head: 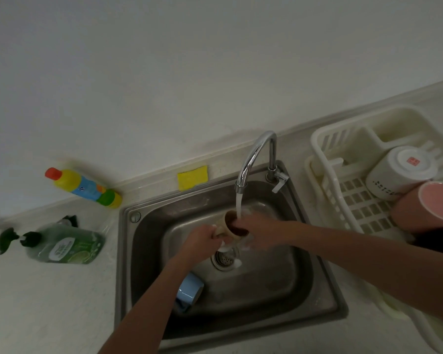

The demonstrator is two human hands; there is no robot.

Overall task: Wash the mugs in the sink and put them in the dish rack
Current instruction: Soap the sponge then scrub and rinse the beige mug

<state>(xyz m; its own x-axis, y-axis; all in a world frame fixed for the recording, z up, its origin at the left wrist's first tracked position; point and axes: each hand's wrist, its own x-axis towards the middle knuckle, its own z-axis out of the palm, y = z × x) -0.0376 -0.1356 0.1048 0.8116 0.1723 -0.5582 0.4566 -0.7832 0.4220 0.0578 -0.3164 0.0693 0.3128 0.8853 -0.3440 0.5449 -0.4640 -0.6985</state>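
Head view of a steel sink [315, 272] set into a pale counter [49, 297]. A beige mug [230, 227] with a dark inside is held over the middle of the basin, above the drain [224, 260], tilted with its mouth toward the back wall. The left hand [202, 241] grips the mug from the left side, fingers curled at its handle side. The right hand [260, 233] meets the mug from the right, fingers curled over its rim and into the mouth; whether they clasp the wall cannot be told. Water [238, 203] runs from the curved faucet [253, 154] and lands at the mug's rim, just at the right hand's fingers. A blue mug [189, 290] lies on its side in the front-left part of the basin, partly hidden under the left forearm.

On the counter right of the sink stands a white dish rack [327, 149]. It holds a white mug [397, 172] upside down, a pink mug [425, 208] on its side just in front of it, and a dark mug [435, 241] at the picture's right edge. On the counter left of the sink, a green soap bottle [67, 244] lies near the front-left, and a yellow cleaner bottle [83, 187] lies along the back edge. A yellow sponge [192, 177] rests on the back edge behind the sink.
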